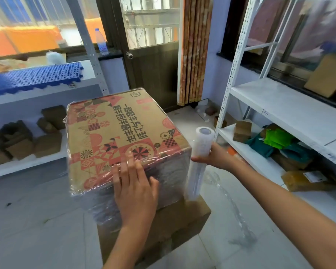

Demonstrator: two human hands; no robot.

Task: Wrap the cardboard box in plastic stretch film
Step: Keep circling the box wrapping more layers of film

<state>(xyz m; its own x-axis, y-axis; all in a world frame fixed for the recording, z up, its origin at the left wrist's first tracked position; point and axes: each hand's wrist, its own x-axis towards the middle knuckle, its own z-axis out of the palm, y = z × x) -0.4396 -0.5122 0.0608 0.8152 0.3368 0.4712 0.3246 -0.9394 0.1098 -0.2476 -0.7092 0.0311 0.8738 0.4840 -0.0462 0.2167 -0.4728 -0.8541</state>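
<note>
The cardboard box (122, 136) stands on a plain brown box (163, 226) on the tiled floor, between two white shelving units. Film already covers its near side and folds over the top edges, while the middle of the top looks bare.

I think the main risk is that the film loses tension. If the roll (200, 158) is pulled away too fast or at a wrong angle, the thin sheet can tear or bunch into a rope. The box can also slide or turn on the lower box, because only one hand keeps it in place.

The left hand (134, 189) lies flat with straight, spread fingers on the near top edge and presses the film down. The right hand (215, 156) is just beside the right near corner of the box, its fingers curled around the upright roll. A loose strip of film (239, 216) trails on the floor to the right.
</note>
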